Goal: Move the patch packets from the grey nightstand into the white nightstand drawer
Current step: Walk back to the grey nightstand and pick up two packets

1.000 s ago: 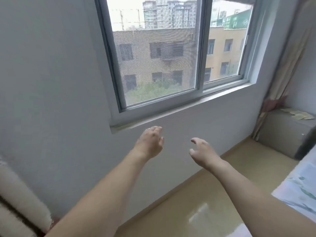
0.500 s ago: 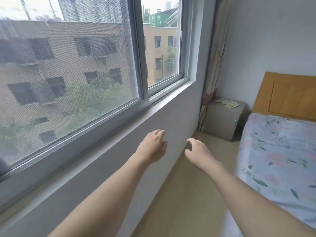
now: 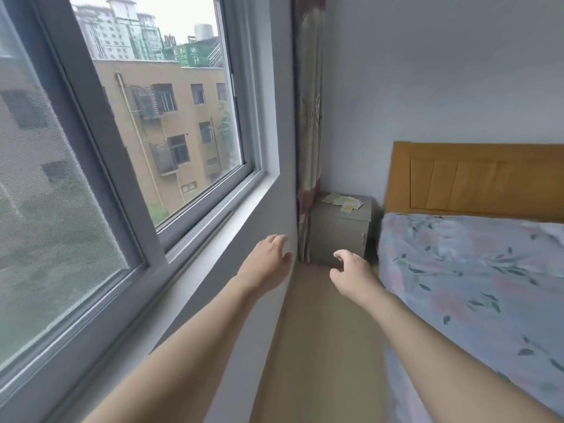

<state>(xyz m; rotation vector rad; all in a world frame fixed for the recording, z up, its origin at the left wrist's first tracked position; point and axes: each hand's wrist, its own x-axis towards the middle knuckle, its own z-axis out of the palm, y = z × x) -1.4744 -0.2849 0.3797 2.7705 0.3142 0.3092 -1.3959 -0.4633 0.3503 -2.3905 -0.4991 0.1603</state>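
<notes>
- Both bare forearms reach forward from the bottom of the frame toward its centre, held out over the strip of floor [image 3: 320, 346] between the window wall and the bed [image 3: 476, 276].
- The left hand [image 3: 268, 264] sits just left of centre, palm down, fingers loosely curled and relaxed, holding nothing.
- The right hand [image 3: 351, 274] is just right of centre, thumb and fingers parted in a slack claw, also holding nothing.
- The patch packets [image 3: 343, 202] lie scattered on top of the grey nightstand [image 3: 338, 236], above centre, well beyond both hands.
- The nightstand stands in the corner between the curtain [image 3: 309, 117] and the wooden headboard [image 3: 476, 178].
- The window [image 3: 122, 141] fills the upper left.
</notes>
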